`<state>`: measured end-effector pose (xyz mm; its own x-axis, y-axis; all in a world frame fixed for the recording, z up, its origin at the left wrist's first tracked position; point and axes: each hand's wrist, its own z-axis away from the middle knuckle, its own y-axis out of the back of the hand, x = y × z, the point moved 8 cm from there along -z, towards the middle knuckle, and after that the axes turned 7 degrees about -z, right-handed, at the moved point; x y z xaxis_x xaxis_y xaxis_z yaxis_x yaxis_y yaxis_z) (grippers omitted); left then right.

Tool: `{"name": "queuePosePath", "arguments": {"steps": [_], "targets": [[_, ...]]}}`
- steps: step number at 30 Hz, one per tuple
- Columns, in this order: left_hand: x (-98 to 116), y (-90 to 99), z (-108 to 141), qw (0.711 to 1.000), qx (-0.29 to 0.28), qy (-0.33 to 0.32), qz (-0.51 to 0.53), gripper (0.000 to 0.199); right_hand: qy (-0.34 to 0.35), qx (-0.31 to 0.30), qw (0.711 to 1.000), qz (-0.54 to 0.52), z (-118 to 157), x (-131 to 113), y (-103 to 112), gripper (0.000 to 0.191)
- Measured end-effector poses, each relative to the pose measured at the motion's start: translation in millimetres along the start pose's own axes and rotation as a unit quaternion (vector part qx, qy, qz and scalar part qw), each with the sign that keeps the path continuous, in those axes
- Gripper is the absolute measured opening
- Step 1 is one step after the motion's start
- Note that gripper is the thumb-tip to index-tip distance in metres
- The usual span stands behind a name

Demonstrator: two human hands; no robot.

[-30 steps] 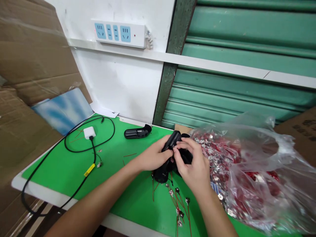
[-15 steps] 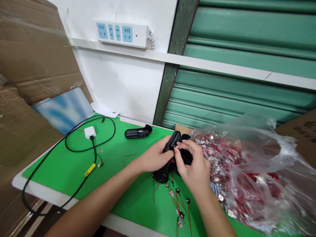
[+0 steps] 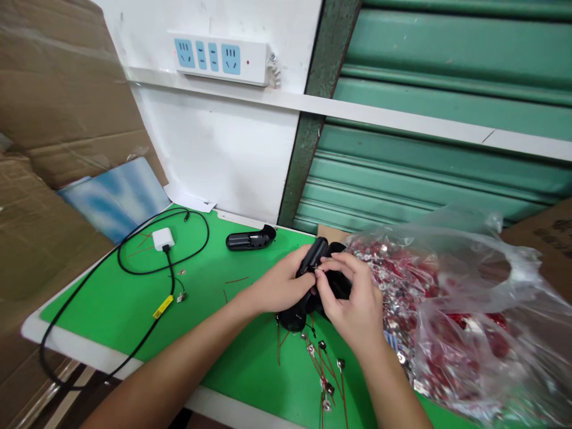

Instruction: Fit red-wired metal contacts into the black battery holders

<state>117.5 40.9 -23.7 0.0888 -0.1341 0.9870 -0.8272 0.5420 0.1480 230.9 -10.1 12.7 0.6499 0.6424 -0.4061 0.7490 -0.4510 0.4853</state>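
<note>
My left hand (image 3: 286,278) is closed around a black curved plastic housing (image 3: 293,317), its thumb lying across the middle. My right hand (image 3: 353,298) pinches at the housing's side with thumb and forefinger; whatever sits between those fingertips is too small to make out. Behind the right fingers, more black plastic parts (image 3: 339,283) are partly hidden. Just below the hands lie several small metal contacts with red wires (image 3: 328,387). A similar black housing (image 3: 250,239) rests on its own at the back of the green table mat (image 3: 250,369).
A clear plastic bag (image 3: 465,345) full of metal pieces and red wires fills the right side. On the left are a white adapter (image 3: 162,239) with a looped black cable (image 3: 134,351) and cardboard boxes (image 3: 58,89). A power strip (image 3: 218,59) hangs on the wall.
My right hand has shifted very slightly to the right, its fingertips still at the housing. The left hand and the housing look almost unmoved.
</note>
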Motion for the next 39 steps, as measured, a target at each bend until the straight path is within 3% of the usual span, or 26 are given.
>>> {"name": "queuePosePath", "arguments": {"steps": [13,27,33,39], "targets": [[-1.4,2.6,-1.2,0.997,0.016,-0.036,-0.065,0.044,0.011,0.008,0.999,0.028,3.5,0.8,-2.5,0.038],[-4.0,0.4,0.3,0.996,0.025,-0.046,-0.069,0.047,0.012,0.039,0.998,0.050,5.9,1.6,0.0,0.035],[0.6,2.5,-0.5,0.998,0.019,-0.029,-0.047,0.046,0.005,0.016,1.000,0.002,2.8,1.6,0.5,0.038],[0.4,2.6,0.6,0.995,0.027,-0.049,-0.079,0.048,0.019,0.000,1.000,0.019,1.0,-1.3,-2.2,0.038]]}}
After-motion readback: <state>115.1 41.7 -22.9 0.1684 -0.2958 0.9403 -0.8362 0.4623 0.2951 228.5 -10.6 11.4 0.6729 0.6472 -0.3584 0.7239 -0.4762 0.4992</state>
